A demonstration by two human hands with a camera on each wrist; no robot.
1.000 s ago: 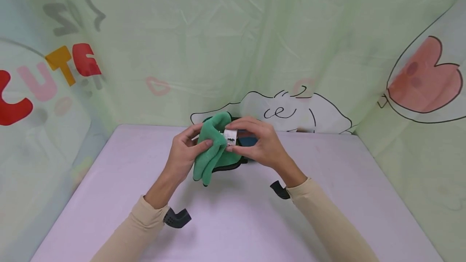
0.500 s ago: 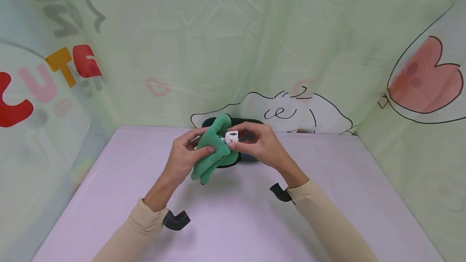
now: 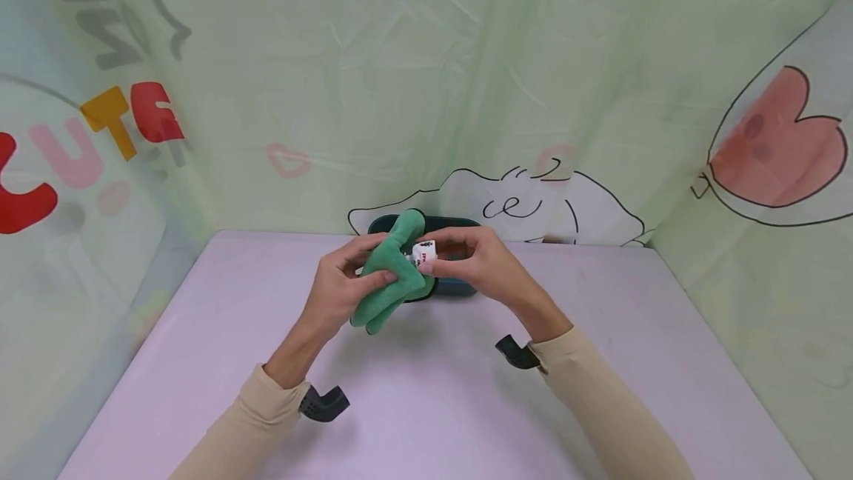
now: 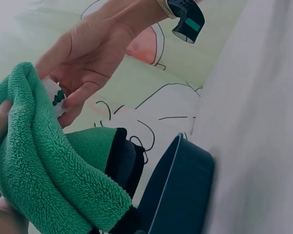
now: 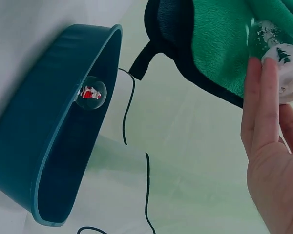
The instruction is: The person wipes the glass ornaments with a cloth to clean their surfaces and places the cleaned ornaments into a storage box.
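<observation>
Curled round by the fingers of the left hand point(image 3: 340, 280): the green plush cloth point(image 4: 49, 156) with black trim, soft and easily folding, so better supported from behind than pulled. Raised above the tabletop, with its clear dome toward the cloth: the small snow globe point(image 5: 288, 73). Pinched there by its white base, between thumb and fingers of the right hand point(image 3: 483, 265), parted only as wide as the base. Probably light, hard and smooth; likely fragile in the dome, and slippery. Best to hold at the base, and to press the dome only gently. To left and right of the hands, wide room over the lilac tabletop point(image 3: 586, 369). Just beyond, the dark blue tub point(image 5: 34, 107); beware of knocking on its rim. Inside, a second snow globe point(image 5: 91, 92). Farther, close behind the tub, the printed curtain point(image 3: 426, 95), leaving little room rearward.
</observation>
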